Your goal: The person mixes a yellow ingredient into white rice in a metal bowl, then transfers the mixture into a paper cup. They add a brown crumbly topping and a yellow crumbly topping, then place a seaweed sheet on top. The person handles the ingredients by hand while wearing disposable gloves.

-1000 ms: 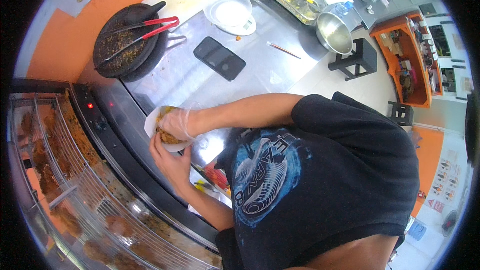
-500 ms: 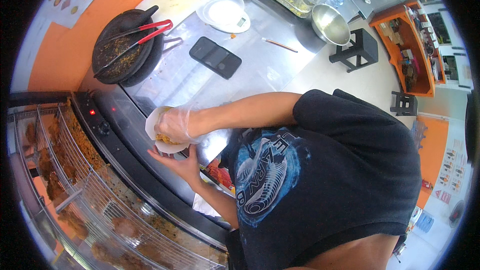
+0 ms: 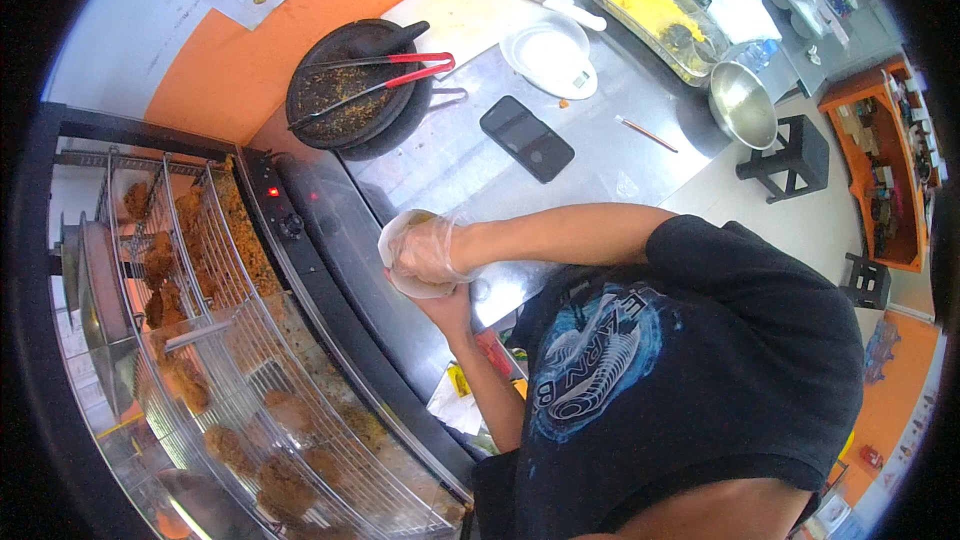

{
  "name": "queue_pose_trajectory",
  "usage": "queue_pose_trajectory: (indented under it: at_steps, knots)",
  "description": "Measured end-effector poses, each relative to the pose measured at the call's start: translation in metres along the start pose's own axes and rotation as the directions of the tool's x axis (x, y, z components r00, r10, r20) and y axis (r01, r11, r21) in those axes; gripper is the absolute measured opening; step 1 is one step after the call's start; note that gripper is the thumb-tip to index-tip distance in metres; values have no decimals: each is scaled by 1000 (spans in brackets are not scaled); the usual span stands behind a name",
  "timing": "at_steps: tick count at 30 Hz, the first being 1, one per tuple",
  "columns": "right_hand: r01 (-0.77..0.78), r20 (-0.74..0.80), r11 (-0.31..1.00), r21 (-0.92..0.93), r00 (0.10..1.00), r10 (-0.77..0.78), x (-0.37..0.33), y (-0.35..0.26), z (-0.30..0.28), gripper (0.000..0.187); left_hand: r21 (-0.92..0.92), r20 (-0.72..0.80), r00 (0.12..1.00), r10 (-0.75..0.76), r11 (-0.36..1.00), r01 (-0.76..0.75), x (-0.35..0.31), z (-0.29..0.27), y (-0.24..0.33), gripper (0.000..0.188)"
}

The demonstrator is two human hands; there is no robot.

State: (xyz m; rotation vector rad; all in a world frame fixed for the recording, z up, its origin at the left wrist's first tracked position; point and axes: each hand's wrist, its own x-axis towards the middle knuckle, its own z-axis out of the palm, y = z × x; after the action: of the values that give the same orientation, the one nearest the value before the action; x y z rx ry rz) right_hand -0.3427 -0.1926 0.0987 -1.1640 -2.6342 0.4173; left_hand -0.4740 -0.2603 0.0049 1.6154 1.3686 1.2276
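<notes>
Grip curled round the white bowl point(image 3: 420, 287), the left hand point(image 3: 449, 314) seemingly steadies it for the gloved right hand point(image 3: 425, 248) inside — whose closure I can't tell.

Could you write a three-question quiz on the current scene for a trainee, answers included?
1. Multiple choice: which hand wears a clear glove? (a) left only (b) right only (c) both
2. True or false: the red-handled tongs lie across the dark bowl.
3. Short answer: what does the left hand hold?

Key: 1: (b), the right hand alone. 2: true. 3: the white container, with the right hand at its mouth.
</notes>
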Motion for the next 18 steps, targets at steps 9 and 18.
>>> queue_pose_trajectory:
  at_steps: [9, 18]
  knots:
    - [-164, -222, 814, 557, 915, 336, -2, 35, -18, 17, -275, -27, 990, -141, 953, 128, -3, 18, -9, 127]
    - [-232, 341, 933, 276, 931, 131, 5, 9, 5, 11, -175, -67, 993, -101, 981, 88, -4, 15, -3, 124]
